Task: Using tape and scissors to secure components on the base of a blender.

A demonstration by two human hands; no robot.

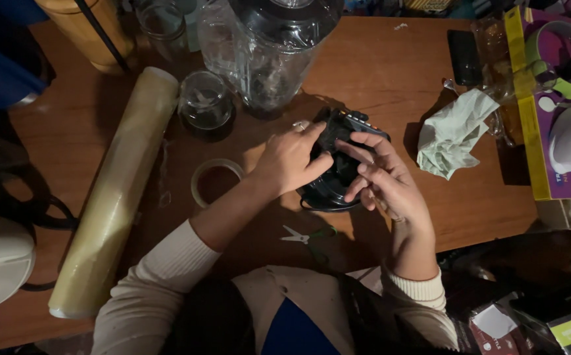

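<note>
Left hand [292, 161]: palm down, fingers curled, gripping the black device [334, 177] on the counter [390, 72].
Right hand [384, 181]: fingers extended, grasping the device's right side.
Scissors [306, 235]: just below the device.

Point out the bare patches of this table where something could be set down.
Bare wood lies between the plastic container and the crumpled tissue, up to the black phone. A smaller patch sits below the tissue, right of the right hand. Crowded: the top left around the glass jar, tape ring and film roll, and both hands on the black appliance.
</note>
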